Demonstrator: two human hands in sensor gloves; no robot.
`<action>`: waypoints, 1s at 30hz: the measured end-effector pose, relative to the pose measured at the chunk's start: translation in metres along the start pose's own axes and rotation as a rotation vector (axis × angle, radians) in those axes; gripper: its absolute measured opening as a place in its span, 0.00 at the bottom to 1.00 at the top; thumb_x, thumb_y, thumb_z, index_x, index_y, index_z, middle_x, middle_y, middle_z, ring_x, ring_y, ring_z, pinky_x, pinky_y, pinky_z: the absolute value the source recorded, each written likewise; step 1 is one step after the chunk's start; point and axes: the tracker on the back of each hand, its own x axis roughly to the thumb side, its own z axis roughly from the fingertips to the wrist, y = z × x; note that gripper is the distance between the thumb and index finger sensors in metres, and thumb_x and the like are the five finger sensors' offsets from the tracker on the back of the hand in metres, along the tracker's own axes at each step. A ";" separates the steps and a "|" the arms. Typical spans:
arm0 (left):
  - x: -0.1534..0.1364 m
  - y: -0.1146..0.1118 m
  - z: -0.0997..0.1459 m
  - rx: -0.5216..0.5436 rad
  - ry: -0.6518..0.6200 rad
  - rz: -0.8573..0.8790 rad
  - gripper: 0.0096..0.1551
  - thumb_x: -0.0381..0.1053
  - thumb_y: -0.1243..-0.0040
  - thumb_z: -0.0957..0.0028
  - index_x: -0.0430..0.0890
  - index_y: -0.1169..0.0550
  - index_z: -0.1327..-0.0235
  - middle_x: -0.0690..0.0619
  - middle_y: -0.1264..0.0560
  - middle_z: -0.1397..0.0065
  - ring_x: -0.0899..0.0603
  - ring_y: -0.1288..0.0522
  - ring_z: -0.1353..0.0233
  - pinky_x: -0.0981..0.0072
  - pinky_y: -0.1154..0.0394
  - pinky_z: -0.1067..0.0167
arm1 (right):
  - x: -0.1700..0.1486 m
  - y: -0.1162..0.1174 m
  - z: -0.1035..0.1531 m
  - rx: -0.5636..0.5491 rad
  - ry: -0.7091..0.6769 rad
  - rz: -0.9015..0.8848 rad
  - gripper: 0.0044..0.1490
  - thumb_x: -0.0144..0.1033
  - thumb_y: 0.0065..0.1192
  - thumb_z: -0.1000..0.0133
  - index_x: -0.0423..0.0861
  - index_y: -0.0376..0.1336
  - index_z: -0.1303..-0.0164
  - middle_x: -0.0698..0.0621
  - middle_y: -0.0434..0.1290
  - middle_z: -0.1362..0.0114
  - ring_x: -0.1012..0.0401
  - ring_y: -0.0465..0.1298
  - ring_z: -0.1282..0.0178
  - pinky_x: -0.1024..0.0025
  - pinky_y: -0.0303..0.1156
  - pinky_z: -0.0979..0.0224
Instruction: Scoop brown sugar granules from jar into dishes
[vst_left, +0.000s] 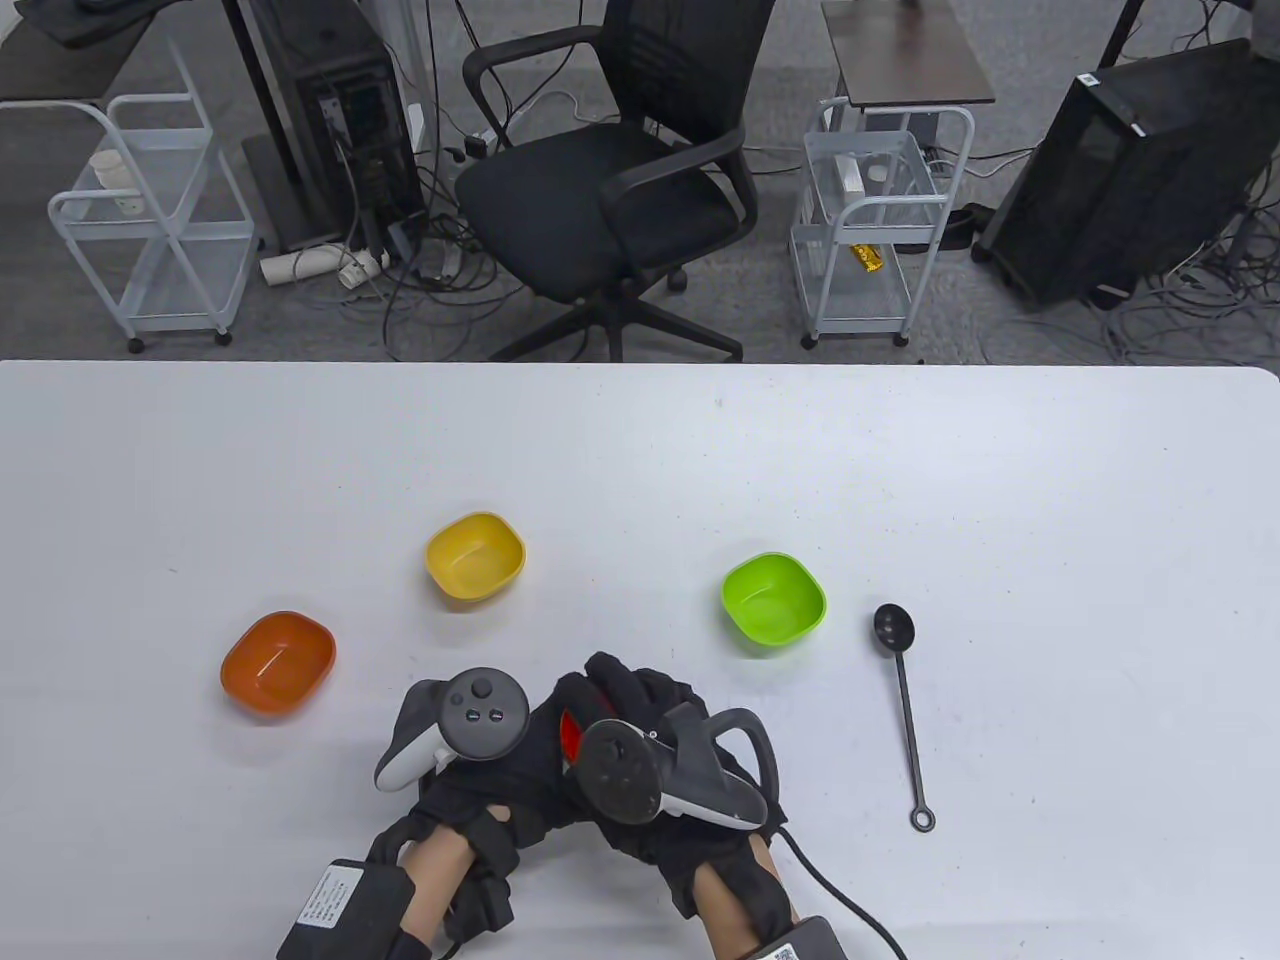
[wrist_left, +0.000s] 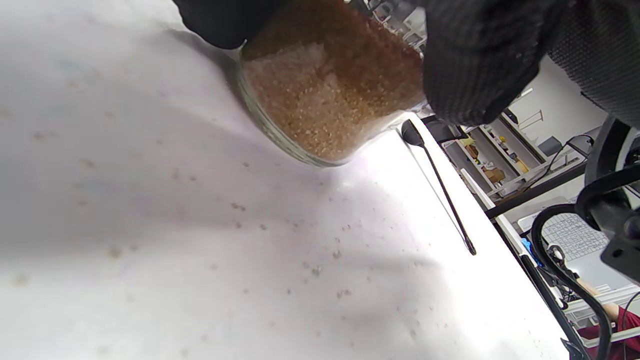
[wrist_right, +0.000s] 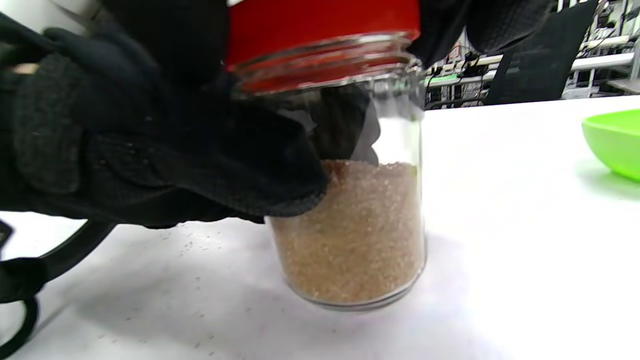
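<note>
At the top centre of the frame a glass jar (wrist_left: 327, 105) packed with brown sugar stands on the white table (wrist_left: 150, 225), with black gloved fingers (wrist_left: 475, 60) wrapped over its upper right side. A black spoon (wrist_left: 440, 185) lies on the table to the right of the jar, its handle running toward the lower right. Loose grains (wrist_left: 315, 270) are scattered across the table in the lower middle of the frame.

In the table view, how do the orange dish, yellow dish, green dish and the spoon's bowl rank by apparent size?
1-3. orange dish, green dish, yellow dish: too alike to rank, and nearness to the camera differs.
4. spoon's bowl, clearly smallest.
</note>
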 end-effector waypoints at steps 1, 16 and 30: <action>0.000 0.000 0.000 0.000 0.000 -0.001 0.71 0.72 0.25 0.48 0.47 0.56 0.12 0.47 0.48 0.08 0.36 0.39 0.08 0.48 0.33 0.16 | 0.000 -0.001 0.000 -0.027 0.028 0.038 0.56 0.64 0.57 0.44 0.47 0.44 0.13 0.37 0.48 0.08 0.32 0.61 0.19 0.31 0.60 0.19; 0.005 0.001 0.001 0.008 0.031 -0.062 0.71 0.74 0.26 0.49 0.47 0.56 0.12 0.46 0.45 0.09 0.36 0.37 0.09 0.49 0.32 0.17 | 0.002 -0.002 -0.001 -0.003 -0.008 0.043 0.52 0.58 0.59 0.43 0.43 0.49 0.15 0.38 0.57 0.11 0.35 0.68 0.24 0.34 0.64 0.21; 0.004 0.000 0.002 0.001 0.022 -0.051 0.71 0.74 0.27 0.48 0.47 0.57 0.12 0.45 0.45 0.09 0.36 0.38 0.09 0.48 0.34 0.17 | 0.009 -0.005 0.002 -0.113 0.071 0.155 0.55 0.68 0.60 0.48 0.46 0.55 0.18 0.42 0.67 0.17 0.43 0.76 0.30 0.41 0.72 0.25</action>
